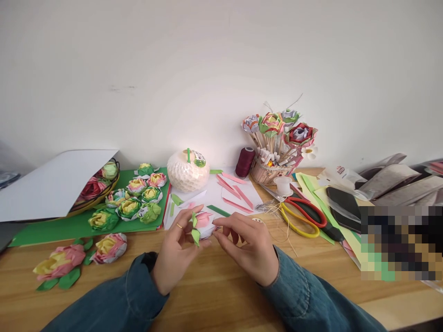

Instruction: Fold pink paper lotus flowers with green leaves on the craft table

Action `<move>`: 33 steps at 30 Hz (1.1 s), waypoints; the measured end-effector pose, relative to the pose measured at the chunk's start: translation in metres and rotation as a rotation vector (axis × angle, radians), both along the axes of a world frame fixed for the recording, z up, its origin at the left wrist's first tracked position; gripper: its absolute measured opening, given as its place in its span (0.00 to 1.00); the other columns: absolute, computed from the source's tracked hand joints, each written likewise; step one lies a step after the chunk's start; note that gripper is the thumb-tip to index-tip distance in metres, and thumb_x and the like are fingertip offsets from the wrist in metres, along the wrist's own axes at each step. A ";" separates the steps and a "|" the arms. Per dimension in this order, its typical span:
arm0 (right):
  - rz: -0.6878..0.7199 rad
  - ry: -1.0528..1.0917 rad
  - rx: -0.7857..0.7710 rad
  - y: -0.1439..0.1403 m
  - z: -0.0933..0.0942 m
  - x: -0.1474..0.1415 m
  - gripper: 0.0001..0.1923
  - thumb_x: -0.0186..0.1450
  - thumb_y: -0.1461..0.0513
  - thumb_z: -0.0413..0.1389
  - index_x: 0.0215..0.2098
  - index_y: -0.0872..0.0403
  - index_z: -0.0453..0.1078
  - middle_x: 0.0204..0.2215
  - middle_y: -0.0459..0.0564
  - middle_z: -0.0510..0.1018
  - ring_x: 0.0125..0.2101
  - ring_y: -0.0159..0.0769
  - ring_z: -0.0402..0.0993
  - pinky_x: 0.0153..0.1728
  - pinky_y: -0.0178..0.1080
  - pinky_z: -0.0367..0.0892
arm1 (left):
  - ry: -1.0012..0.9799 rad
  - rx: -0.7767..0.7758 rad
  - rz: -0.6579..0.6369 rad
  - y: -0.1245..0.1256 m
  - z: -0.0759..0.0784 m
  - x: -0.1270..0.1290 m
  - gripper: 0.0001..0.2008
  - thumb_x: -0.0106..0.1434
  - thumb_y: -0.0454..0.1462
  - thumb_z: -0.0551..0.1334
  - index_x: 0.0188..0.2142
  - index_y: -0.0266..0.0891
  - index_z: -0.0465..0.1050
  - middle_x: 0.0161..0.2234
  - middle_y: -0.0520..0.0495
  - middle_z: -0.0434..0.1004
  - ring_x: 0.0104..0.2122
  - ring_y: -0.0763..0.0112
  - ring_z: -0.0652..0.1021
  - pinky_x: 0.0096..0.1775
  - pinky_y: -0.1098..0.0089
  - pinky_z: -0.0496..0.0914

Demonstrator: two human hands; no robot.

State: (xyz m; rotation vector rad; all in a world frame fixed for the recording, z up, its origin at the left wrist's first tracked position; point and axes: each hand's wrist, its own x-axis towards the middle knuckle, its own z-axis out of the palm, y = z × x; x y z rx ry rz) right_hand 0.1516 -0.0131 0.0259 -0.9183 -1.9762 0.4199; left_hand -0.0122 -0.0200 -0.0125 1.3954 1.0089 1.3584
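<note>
Nearest, a half-folded pink paper flower [203, 222] with green leaves is pinched between the left hand [176, 251] and the right hand [247, 249] above the wooden table [214, 295]. At eleven o'clock finished paper flowers [133, 203] are laid on green card [69, 228]; at one o'clock, scissors [301, 214].

Scissors [304, 216] right of hands (flowers [129, 203] left)

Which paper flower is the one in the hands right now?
The small pink-and-white paper flower with green leaves, pinched between the left hand and right hand. All the other paper flowers lie on the table or stand on sticks, untouched.
</note>
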 end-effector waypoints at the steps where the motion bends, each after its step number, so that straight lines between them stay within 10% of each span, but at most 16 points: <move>1: -0.015 -0.015 0.027 0.000 -0.001 0.000 0.07 0.60 0.65 0.52 0.37 0.55 0.70 0.20 0.44 0.70 0.17 0.25 0.60 0.19 0.30 0.61 | 0.001 0.009 -0.028 -0.001 0.001 0.000 0.26 0.52 0.36 0.65 0.50 0.49 0.62 0.51 0.48 0.60 0.50 0.67 0.66 0.46 0.73 0.68; 9: 0.031 0.026 0.028 -0.002 0.000 -0.001 0.10 0.60 0.66 0.52 0.40 0.55 0.70 0.20 0.44 0.70 0.19 0.25 0.61 0.21 0.30 0.61 | 0.137 0.109 0.080 -0.004 0.001 -0.002 0.23 0.56 0.35 0.61 0.51 0.51 0.61 0.50 0.48 0.60 0.50 0.67 0.66 0.42 0.76 0.70; 18: 0.178 0.351 -0.761 0.006 0.005 -0.004 0.12 0.54 0.56 0.57 0.29 0.58 0.69 0.22 0.46 0.71 0.20 0.26 0.62 0.21 0.31 0.58 | 0.332 0.249 0.155 -0.005 0.004 -0.002 0.23 0.55 0.31 0.60 0.51 0.48 0.63 0.44 0.47 0.64 0.44 0.69 0.70 0.39 0.75 0.72; 33: -0.046 -0.061 -0.114 0.002 -0.003 -0.004 0.08 0.59 0.67 0.49 0.28 0.55 0.71 0.18 0.44 0.70 0.18 0.26 0.62 0.21 0.31 0.61 | 0.347 0.256 0.166 -0.004 0.004 -0.001 0.20 0.55 0.29 0.58 0.48 0.46 0.65 0.42 0.48 0.65 0.36 0.73 0.71 0.33 0.75 0.73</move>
